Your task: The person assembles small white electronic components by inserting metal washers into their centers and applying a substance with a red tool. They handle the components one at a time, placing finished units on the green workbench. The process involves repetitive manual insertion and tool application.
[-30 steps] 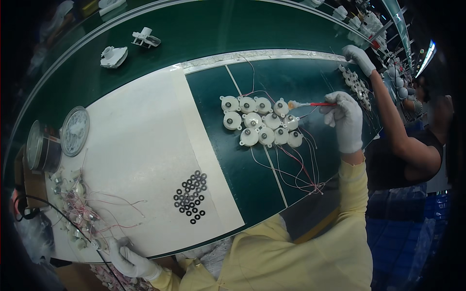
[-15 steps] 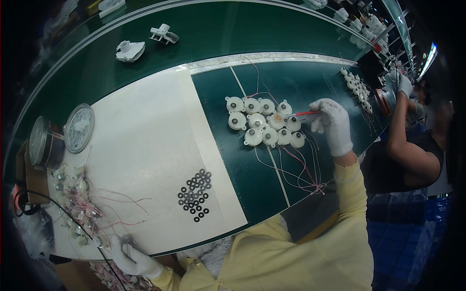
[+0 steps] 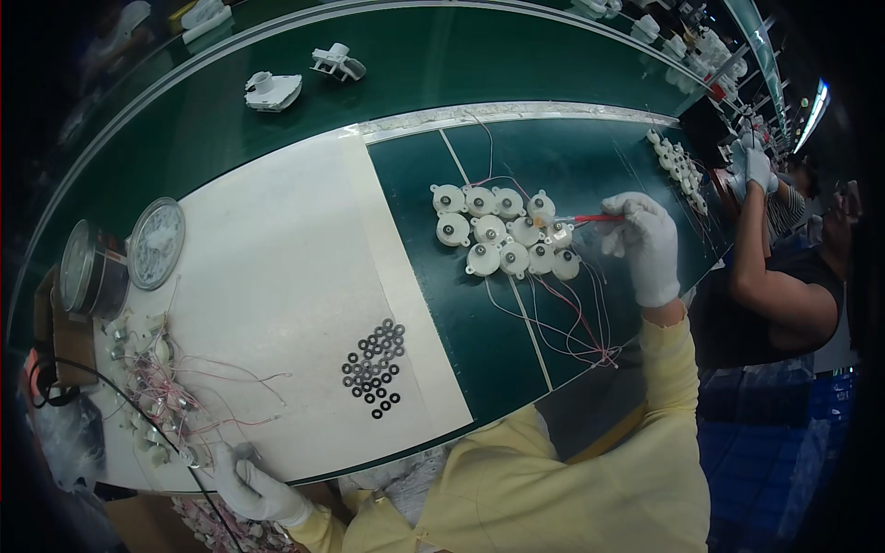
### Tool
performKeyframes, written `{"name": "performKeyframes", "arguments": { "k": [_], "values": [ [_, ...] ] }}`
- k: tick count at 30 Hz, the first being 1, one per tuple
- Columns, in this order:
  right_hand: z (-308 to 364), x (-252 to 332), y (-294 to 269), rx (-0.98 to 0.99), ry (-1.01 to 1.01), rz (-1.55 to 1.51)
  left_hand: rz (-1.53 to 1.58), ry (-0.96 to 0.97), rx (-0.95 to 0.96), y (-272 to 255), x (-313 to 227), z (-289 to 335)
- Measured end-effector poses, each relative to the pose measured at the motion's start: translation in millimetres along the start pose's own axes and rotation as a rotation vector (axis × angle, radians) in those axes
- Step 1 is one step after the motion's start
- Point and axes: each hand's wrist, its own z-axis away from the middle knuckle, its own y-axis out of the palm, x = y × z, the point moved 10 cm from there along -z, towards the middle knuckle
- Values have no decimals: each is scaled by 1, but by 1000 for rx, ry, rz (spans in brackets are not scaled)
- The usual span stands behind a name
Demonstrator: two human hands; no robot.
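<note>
My right hand [image 3: 643, 247], in a white glove, is closed round the red handle of a thin brush [image 3: 599, 218]. The brush reaches left over a cluster of round cream-white motors [image 3: 488, 229] with dark centre shafts, its orange-tinted tip by a motor in the middle row. Pink and white wires trail from the cluster. My left hand [image 3: 253, 490], also gloved, rests at the table's near edge with fingers slightly apart and nothing visible in them. Beside it lies a heap of wired motors [image 3: 157, 396].
Several black rings [image 3: 373, 364] lie on the white sheet [image 3: 277, 249]. A round tin [image 3: 92, 272] and its lid [image 3: 157, 241] stand at the left. White plastic parts [image 3: 274, 92] sit on the green belt beyond. A co-worker [image 3: 770, 295] works at the right, near another motor group [image 3: 678, 170].
The brush tip has shifted slightly right and up across the motors, and my right hand has moved a little right. The white parts on the belt have moved right. My left hand stays nearly still.
</note>
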Motion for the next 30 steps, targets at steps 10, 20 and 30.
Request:
{"name": "performKeyframes", "arguments": {
  "k": [10,20,30],
  "values": [
    [26,42,67,332,-372,257,-50,85,23,2,-13,-5],
    [23,21,66,326,-253,140,-22,74,9,2,-9,-2],
    [19,-2,58,298,-75,26,21,52,33,2,-2,1]
  ]
}}
